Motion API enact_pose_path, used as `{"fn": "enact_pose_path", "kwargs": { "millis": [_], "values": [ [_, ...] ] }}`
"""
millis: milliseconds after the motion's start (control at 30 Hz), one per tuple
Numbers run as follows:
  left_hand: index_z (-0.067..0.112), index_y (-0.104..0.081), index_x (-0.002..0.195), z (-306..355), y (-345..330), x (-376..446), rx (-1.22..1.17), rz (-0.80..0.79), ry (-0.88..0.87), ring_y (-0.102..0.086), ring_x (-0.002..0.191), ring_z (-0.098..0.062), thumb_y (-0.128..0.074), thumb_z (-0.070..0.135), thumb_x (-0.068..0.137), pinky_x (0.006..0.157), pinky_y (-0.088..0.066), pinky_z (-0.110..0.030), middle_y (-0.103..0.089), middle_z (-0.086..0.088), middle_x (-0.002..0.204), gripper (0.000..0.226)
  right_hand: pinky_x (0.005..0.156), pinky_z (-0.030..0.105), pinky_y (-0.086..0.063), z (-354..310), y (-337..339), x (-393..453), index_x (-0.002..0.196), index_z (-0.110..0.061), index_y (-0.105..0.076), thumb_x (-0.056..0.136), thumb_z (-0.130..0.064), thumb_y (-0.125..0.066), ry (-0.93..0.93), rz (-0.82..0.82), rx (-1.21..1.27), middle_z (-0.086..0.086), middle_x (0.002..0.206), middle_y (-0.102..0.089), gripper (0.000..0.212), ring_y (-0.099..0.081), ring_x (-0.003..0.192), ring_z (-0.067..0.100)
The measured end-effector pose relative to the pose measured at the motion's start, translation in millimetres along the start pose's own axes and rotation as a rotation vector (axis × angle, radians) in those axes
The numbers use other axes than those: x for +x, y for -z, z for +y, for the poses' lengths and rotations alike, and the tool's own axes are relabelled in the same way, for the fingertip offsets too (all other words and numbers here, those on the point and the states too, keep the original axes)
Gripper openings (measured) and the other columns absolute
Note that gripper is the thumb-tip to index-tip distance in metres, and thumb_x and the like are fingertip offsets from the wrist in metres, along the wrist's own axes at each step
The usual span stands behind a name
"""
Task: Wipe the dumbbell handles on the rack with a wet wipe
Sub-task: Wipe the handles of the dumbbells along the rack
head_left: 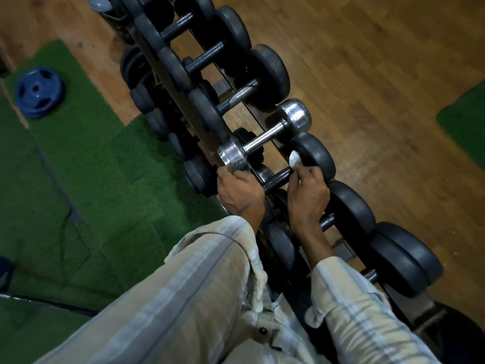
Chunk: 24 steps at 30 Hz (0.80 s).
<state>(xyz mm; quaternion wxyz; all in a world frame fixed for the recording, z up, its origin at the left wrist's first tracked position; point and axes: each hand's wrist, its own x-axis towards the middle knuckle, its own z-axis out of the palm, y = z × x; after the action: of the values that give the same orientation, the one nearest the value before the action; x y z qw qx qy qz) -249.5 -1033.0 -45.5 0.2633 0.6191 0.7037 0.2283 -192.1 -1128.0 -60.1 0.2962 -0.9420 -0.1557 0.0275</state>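
Gripping a dark dumbbell handle (pixel 278 178), right hand (pixel 308 198) with crumpled white wipe (pixel 295 157).

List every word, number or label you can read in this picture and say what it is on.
None can be read.
Dumbbell heads: no weight numbers visible.
Blue weight plate: any embossed marks too blurred.
Small white tag near the shirt hem: dark print, too small to read.

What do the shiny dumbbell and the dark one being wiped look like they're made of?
Shiny dumbbell: looks like chromed or polished steel, with bright mirror-like glints on heads and bar. Dark dumbbell: matte black heads, probably rubber-coated, with a dark metal-looking handle. The white wipe in the right hand looks like soft crumpled fabric.
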Motion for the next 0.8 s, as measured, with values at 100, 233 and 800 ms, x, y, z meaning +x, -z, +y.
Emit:
{"fn": "enact_pose_path", "kwargs": {
  "millis": [100,233,800],
  "values": [
    [0.009,-0.061,0.103,0,0,-1,0.002,-0.003,0.008,-0.064,0.092,-0.04,-0.037,0.024,0.083,0.079,-0.053,-0.049,-0.069,-0.016,0.101,0.035,0.064,0.021,-0.05,-14,-9,-3,0.114,-0.014,-0.078,0.099,-0.024,-0.064,-0.281,0.121,0.28,0.003,0.094,-0.068,0.023,-0.068,0.068,0.016],
    [0.008,-0.061,0.105,1,1,-1,0.001,-0.004,0.005,-0.064,0.092,-0.04,-0.037,0.024,0.084,0.08,-0.052,-0.049,-0.069,-0.016,0.102,0.037,0.049,0.031,-0.06,-26,-22,1,0.101,-0.009,-0.079,0.096,-0.019,-0.067,-0.575,0.256,0.63,0.007,0.093,-0.072,0.017,-0.07,0.051,0.009],
    [0.007,-0.061,0.101,1,0,-1,-0.012,0.011,-0.008,-0.064,0.086,-0.04,-0.045,0.018,0.084,0.072,-0.049,-0.044,-0.069,-0.018,0.097,0.026,0.05,0.023,-0.049,-25,-31,21,0.087,-0.007,-0.07,0.083,-0.028,-0.08,-1.243,0.232,0.931,0.001,0.064,-0.067,0.024,-0.055,0.042,0.007]
  ]
}}
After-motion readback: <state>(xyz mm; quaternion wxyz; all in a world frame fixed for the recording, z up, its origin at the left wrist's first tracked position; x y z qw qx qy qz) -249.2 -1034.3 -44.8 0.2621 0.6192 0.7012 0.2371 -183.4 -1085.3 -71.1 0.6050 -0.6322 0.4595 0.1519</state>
